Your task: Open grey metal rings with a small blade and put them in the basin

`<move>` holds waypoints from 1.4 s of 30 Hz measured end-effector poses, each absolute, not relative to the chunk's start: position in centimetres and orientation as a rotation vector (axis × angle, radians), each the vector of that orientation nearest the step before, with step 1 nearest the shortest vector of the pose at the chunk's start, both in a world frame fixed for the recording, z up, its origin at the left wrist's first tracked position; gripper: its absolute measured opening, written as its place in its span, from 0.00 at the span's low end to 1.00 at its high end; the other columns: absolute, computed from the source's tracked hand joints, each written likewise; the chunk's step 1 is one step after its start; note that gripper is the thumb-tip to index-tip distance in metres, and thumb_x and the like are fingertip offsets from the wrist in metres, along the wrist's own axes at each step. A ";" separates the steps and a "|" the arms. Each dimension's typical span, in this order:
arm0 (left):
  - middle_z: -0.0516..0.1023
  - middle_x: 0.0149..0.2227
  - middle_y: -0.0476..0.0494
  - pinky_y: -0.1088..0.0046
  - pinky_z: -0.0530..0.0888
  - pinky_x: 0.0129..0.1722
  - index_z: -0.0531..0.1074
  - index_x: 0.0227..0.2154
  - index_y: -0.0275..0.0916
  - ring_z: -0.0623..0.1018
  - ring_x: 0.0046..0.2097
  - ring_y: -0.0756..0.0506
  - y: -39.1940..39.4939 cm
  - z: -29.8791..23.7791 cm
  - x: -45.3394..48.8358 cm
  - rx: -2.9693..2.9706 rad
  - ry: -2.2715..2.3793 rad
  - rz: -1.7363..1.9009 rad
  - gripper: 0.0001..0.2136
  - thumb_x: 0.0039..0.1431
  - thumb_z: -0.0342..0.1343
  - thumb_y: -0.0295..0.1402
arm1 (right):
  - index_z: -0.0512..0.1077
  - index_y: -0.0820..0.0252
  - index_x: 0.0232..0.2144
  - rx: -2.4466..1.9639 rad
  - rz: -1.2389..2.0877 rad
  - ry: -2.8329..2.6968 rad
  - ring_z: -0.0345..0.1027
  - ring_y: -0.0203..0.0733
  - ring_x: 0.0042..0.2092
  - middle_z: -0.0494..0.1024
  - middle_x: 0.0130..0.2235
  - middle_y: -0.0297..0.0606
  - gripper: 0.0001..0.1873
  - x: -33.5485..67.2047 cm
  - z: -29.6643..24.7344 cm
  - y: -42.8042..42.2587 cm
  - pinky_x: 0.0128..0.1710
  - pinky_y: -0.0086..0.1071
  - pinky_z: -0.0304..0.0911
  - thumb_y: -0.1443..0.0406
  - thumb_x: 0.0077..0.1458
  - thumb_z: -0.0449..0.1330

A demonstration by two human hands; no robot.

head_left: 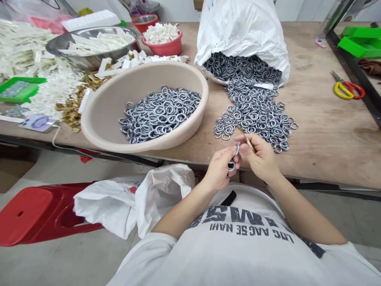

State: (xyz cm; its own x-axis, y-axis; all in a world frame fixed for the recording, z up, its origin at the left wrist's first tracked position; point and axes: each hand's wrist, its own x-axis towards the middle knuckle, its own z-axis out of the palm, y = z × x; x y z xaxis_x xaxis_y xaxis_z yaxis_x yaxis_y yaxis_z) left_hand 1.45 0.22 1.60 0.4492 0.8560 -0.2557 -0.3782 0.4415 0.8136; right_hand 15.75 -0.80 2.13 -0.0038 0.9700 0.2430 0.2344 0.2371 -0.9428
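Head view: left hand (219, 170) and right hand (259, 158) pinch one metal ring (237, 149) between fingertips over the table (321, 119) edge, near the ring pile (256, 115) and beige basin (104, 111).

This looks like a small assembly workshop. A worn wooden workbench (321, 135) carries a sack (241, 28) spilling metal rings (256, 113), a basin (101, 119) full of more, and heaps of white plastic parts (26, 51) in bowls (166, 49), with scissors (347, 89) lying off to one side.

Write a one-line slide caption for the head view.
Left hand and right hand pinch a metal ring before a basin of rings and a pile spilling from a sack.
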 end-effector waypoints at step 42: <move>0.68 0.24 0.53 0.82 0.54 0.16 0.68 0.34 0.39 0.63 0.20 0.56 1.3 -0.3 1.1 0.780 0.896 1.123 0.17 0.57 0.61 0.48 | 0.63 0.56 0.31 -1.124 1.338 -1.184 0.52 0.31 0.23 0.62 0.26 0.27 0.18 14.3 0.5 0.4 0.23 0.27 0.51 0.49 0.63 0.55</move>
